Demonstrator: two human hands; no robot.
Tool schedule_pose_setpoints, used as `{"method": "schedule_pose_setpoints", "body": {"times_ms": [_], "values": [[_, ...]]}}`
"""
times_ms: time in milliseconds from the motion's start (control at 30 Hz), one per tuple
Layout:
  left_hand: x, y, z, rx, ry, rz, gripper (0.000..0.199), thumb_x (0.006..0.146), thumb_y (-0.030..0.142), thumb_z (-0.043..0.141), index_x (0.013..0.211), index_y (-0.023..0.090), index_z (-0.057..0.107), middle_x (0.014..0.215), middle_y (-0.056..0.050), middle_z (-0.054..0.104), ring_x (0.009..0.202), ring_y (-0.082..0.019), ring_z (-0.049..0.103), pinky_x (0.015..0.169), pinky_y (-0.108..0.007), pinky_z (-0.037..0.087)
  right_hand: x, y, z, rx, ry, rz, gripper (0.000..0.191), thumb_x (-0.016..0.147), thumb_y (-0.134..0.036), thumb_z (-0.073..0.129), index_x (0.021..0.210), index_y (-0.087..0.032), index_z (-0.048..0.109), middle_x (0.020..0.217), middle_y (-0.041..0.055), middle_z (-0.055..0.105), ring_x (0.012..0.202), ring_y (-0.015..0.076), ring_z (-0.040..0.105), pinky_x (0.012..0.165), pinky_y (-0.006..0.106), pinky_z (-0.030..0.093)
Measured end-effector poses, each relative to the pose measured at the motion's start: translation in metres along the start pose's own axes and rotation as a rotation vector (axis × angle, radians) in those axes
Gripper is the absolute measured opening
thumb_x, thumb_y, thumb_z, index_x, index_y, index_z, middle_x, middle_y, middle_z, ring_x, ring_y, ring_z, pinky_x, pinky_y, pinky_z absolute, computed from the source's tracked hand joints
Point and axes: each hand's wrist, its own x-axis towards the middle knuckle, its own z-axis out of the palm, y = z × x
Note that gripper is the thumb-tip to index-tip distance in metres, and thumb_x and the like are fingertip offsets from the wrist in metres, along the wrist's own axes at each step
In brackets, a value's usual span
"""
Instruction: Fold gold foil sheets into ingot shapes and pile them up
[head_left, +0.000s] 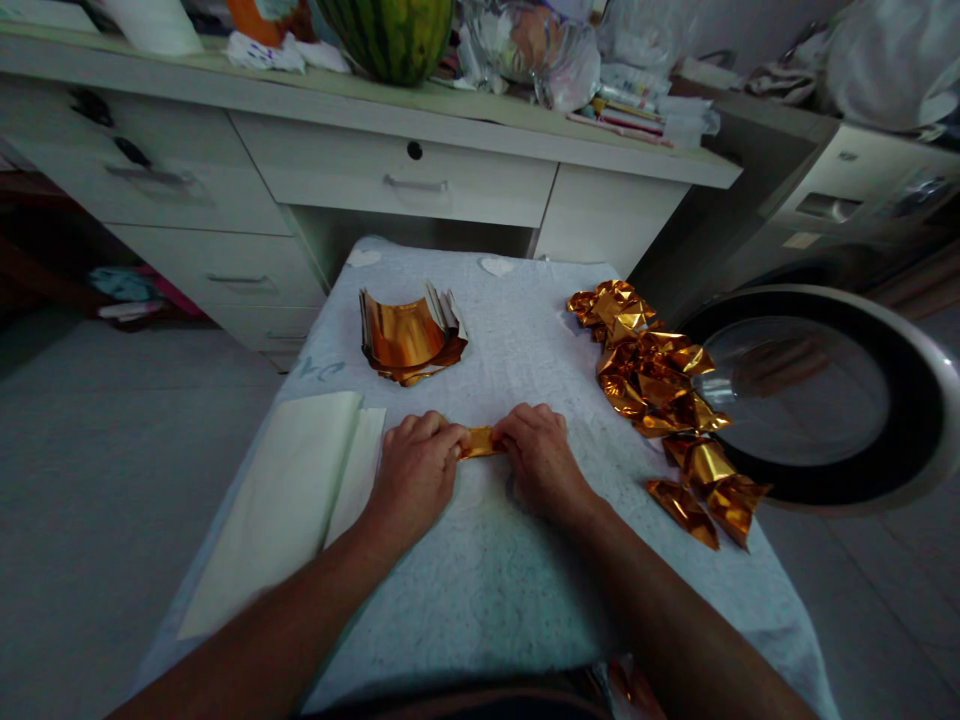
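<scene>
A narrow strip [481,442] of shiny gold foil, flat and smooth across its short middle, lies crosswise between the two hands, low over the pale cloth [480,560]. The left hand [421,462] has its fingers curled and pinched together on the strip's left end; the right hand [541,455] grips the other end the same way, thumb and fingertips closed on the foil. The cloth is soft-looking, bluish and speckled, with faint heart shapes near its far edge.

Beyond the left hand sits a stack of foil sheets [407,336], bowed into a trough, glossy copper-gold inside with silvery, ragged edges standing up. Just beside the left hand and forearm lie flat, matte cream paper sheets [281,500] with straight edges. Well to the right of the right hand, crumpled gold pieces [649,375], pinched, angular and glinting, form a long heap along the cloth's side, near a round glass washer door [810,395].
</scene>
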Motion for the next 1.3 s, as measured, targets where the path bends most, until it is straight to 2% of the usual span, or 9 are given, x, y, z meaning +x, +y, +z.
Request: {"method": "schedule_pose_setpoints", "body": {"times_ms": [133,267,467,633,733,1000,1300], "values": [[0.000,0.003,-0.001,0.034,0.007,-0.017,0.015,0.089,0.019,0.052,0.094,0.023,0.065,0.096,-0.005,0.061,0.092,-0.025,0.052,0.079,-0.040,0.036,0.001,-0.006,-0.001,-0.022,0.005,0.020,0.015,0.092,-0.013,0.051,0.089,-0.021,0.064,0.090,0.0028,0.063,0.088,0.0204,0.049,0.079,0.035,0.030],[0.000,0.007,0.000,0.085,0.010,-0.039,0.013,0.091,0.032,0.056,0.093,0.023,0.065,0.094,-0.005,0.061,0.092,-0.027,0.052,0.077,-0.040,0.036,0.002,-0.014,-0.002,-0.087,-0.002,0.058,0.013,0.092,-0.030,0.055,0.086,-0.020,0.061,0.090,0.0036,0.060,0.088,0.0215,0.048,0.079,0.036,0.031],[0.001,0.008,0.000,0.084,-0.015,-0.081,0.010,0.091,0.025,0.056,0.094,0.023,0.065,0.097,-0.005,0.062,0.094,-0.027,0.052,0.079,-0.040,0.036,0.004,-0.021,0.003,-0.202,-0.020,0.106,0.026,0.093,-0.045,0.053,0.087,-0.020,0.057,0.092,0.0056,0.059,0.089,0.0240,0.048,0.078,0.037,0.031],[-0.001,0.007,-0.004,0.040,-0.064,-0.084,0.020,0.091,0.015,0.049,0.099,0.024,0.065,0.100,-0.005,0.062,0.095,-0.026,0.052,0.079,-0.039,0.035,0.006,-0.024,0.004,-0.240,-0.024,0.129,0.036,0.093,-0.054,0.048,0.086,-0.020,0.056,0.094,0.0072,0.059,0.090,0.0254,0.048,0.077,0.038,0.030],[-0.002,0.004,-0.005,0.039,-0.085,-0.086,0.028,0.091,0.010,0.044,0.102,0.026,0.065,0.103,-0.004,0.062,0.096,-0.025,0.051,0.079,-0.038,0.035,0.006,-0.021,0.004,-0.201,-0.031,0.141,0.033,0.094,-0.052,0.048,0.087,-0.020,0.057,0.094,0.0059,0.059,0.090,0.0247,0.048,0.077,0.038,0.030],[-0.005,0.002,-0.005,0.056,-0.085,-0.065,0.036,0.091,0.008,0.041,0.108,0.029,0.065,0.099,-0.004,0.063,0.091,-0.024,0.049,0.076,-0.038,0.033,0.004,-0.006,-0.004,-0.049,-0.054,0.179,0.012,0.090,-0.037,0.062,0.094,-0.026,0.065,0.097,0.0040,0.057,0.094,0.0240,0.046,0.082,0.038,0.030],[-0.004,0.004,-0.008,0.049,-0.071,-0.051,0.034,0.089,0.009,0.044,0.103,0.029,0.068,0.094,-0.004,0.064,0.089,-0.025,0.051,0.075,-0.037,0.034,-0.004,0.013,-0.012,-0.079,-0.016,0.248,0.025,0.083,-0.038,0.070,0.107,-0.030,0.065,0.111,0.0067,0.052,0.101,0.0266,0.045,0.086,0.042,0.034]]}}
